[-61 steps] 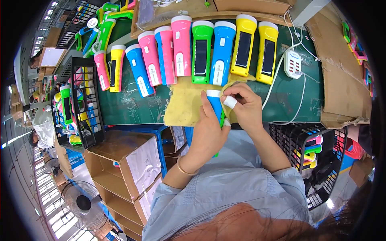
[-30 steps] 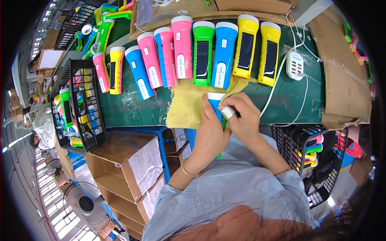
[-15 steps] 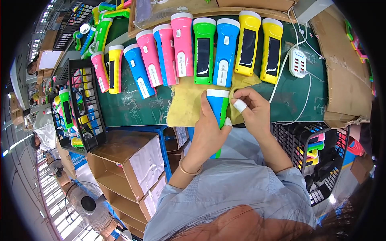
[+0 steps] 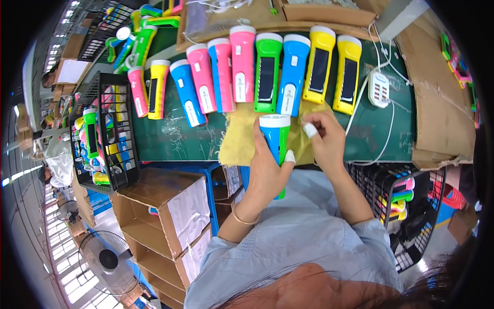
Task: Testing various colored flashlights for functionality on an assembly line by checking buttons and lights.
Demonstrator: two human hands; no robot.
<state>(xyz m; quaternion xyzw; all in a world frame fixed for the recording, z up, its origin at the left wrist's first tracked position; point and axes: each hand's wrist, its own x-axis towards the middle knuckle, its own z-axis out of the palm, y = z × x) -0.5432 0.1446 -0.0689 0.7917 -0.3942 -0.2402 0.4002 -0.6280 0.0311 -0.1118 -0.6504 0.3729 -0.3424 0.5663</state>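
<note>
The left hand point(image 4: 266, 175) wraps round a blue-and-green flashlight point(image 4: 271, 136) at the near edge of the green table point(image 4: 170, 144), the right hand point(image 4: 330, 144) pinches a yellow cloth point(image 4: 239, 140), and a loosened left grip could drop the flashlight.

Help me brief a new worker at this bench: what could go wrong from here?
Only the left hand holds the blue-and-green flashlight, whose lower end is past the table edge, so it might fall.

The right hand grips the yellow cloth, which reaches the lower end of the green flashlight; a tug could nudge that.
</note>
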